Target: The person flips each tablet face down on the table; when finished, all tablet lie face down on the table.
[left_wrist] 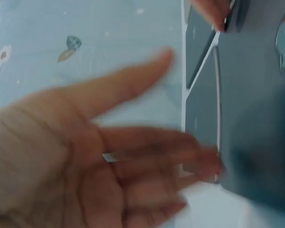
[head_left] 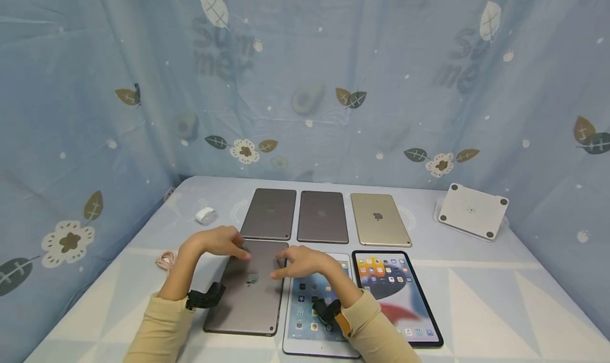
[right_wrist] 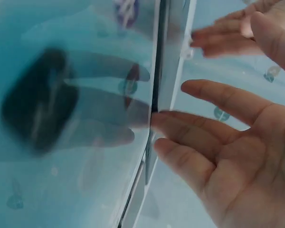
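Note:
A dark grey tablet (head_left: 250, 304) lies face down at the front left, its rear camera at the lower right corner. Over its upper left corner bends my left hand (head_left: 219, 241), which the left wrist view shows with thumb and fingers (left_wrist: 128, 92) stretched out. My right hand (head_left: 302, 261) reaches across a white-framed tablet (head_left: 305, 291), fingertips by the grey tablet's right edge. Its fingers (right_wrist: 218, 97) look fairly straight in the right wrist view, mirrored in a glossy screen (right_wrist: 99, 180). Whether either hand touches the grey tablet, I cannot tell.
Behind stand in a row two dark tablets (head_left: 269, 212) and a gold one (head_left: 380, 220), all face down. A black-framed tablet (head_left: 397, 294) lies screen up at right. A white stand (head_left: 472, 212) is at the back right; a white charger (head_left: 206, 215) and coiled pink cable (head_left: 167, 259) lie left.

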### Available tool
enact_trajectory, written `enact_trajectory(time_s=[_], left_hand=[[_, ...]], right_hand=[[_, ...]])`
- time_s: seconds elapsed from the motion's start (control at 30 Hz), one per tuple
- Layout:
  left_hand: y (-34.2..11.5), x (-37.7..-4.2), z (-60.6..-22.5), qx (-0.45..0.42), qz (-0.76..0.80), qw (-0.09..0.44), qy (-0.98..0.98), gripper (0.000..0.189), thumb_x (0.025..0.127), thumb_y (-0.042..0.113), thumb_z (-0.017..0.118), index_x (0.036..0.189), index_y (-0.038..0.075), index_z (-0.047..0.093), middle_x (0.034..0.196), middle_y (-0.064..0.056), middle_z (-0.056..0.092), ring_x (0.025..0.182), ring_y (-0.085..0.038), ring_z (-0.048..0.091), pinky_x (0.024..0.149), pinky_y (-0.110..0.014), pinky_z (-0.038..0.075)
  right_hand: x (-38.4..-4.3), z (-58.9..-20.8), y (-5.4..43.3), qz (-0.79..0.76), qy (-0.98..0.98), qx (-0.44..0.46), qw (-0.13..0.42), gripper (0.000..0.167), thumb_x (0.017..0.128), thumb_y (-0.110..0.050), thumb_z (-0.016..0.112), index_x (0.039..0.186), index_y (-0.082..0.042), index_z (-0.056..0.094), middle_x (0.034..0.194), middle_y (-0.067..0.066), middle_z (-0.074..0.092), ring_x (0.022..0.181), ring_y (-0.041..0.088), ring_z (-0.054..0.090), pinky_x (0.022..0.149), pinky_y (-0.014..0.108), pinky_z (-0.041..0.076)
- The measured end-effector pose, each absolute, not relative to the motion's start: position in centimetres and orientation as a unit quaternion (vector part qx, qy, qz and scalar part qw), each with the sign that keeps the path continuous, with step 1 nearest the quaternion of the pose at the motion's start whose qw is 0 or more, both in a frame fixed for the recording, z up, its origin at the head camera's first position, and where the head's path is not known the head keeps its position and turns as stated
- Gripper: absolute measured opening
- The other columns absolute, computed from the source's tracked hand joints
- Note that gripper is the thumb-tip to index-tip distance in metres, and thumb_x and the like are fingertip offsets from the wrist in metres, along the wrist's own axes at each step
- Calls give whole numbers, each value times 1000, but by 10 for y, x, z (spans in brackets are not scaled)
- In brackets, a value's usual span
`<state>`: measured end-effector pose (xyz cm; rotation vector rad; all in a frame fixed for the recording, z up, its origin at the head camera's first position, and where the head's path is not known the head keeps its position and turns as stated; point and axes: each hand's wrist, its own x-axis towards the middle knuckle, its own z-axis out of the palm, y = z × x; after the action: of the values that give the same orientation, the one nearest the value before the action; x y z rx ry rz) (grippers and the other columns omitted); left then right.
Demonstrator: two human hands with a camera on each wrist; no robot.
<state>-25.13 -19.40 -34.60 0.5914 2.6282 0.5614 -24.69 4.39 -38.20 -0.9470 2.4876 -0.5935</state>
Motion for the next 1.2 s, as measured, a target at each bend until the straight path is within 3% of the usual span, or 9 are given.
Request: enact_trajectory(time_s=[0.07, 0.17, 0.43, 0.57, 0.7, 0.83, 0.9, 1.0, 1.2], left_hand=[[-182, -253, -347, 224, 212, 186, 933, 42, 88, 31, 68, 105, -7, 68, 103, -17, 70, 92, -29, 68, 77, -39, 55], [-163, -253, -351, 234, 224, 177, 929, 63, 88, 32, 68, 131, -11, 52, 134, -26, 55, 121, -39, 56, 97, -50, 49], [-115, -237, -367, 224, 193, 141, 945, 82, 83, 39, 74, 145, -2, 39, 146, -18, 46, 136, -38, 41, 109, -54, 36], [-98, -230, -378, 252, 175, 137, 942, 92, 76, 41, 80, 143, -6, 39, 140, -18, 52, 131, -33, 48, 108, -47, 40], [-88, -225, -385, 267, 147, 130, 943, 94, 69, 43, 84, 138, -7, 45, 134, -18, 57, 122, -29, 55, 105, -42, 44], [-82, -219, -386, 259, 125, 131, 949, 95, 64, 43, 88, 135, -6, 48, 142, -24, 48, 127, -32, 52, 107, -42, 43], [-80, -217, -386, 250, 114, 134, 952, 95, 63, 43, 89, 134, -7, 49, 145, -26, 43, 130, -34, 49, 109, -43, 41], [-77, -213, -385, 239, 104, 139, 955, 94, 62, 41, 90, 132, -7, 50, 148, -28, 38, 133, -35, 46, 110, -42, 39], [-75, -210, -384, 229, 116, 148, 955, 96, 64, 39, 89, 136, -9, 46, 151, -28, 33, 136, -34, 42, 112, -42, 36]], right_hand=[[-249, -383, 50, -220, 893, -336, 203, 60, 92, -39, 62, 137, -2, 52, 139, 11, 55, 128, 27, 52, 101, 39, 47], [-251, -383, 63, -236, 900, -315, 188, 60, 92, -38, 62, 138, 0, 51, 141, 14, 52, 132, 31, 47, 106, 47, 42], [-249, -386, 109, -280, 915, -257, 136, 63, 90, -33, 65, 137, 5, 48, 140, 23, 50, 132, 41, 45, 107, 55, 39], [-249, -389, 127, -263, 928, -237, 113, 62, 88, -32, 67, 132, 10, 51, 140, 28, 48, 130, 44, 45, 106, 55, 39], [-247, -393, 140, -255, 940, -203, 99, 51, 86, -29, 71, 117, 11, 62, 138, 29, 49, 111, 39, 61, 87, 46, 55], [-245, -395, 149, -254, 948, -167, 93, 35, 82, -25, 76, 98, 5, 68, 107, 21, 66, 69, 20, 61, 54, 29, 52], [-244, -395, 151, -250, 951, -158, 90, 30, 80, -24, 78, 90, 2, 68, 87, 12, 65, 57, 15, 55, 48, 26, 45], [-243, -394, 150, -247, 953, -150, 87, 29, 77, -22, 80, 86, 2, 66, 71, 4, 58, 52, 13, 51, 45, 23, 41], [-242, -394, 149, -263, 952, -143, 69, 19, 80, -13, 74, 80, 3, 64, 66, 6, 57, 51, 13, 47, 44, 22, 35]])
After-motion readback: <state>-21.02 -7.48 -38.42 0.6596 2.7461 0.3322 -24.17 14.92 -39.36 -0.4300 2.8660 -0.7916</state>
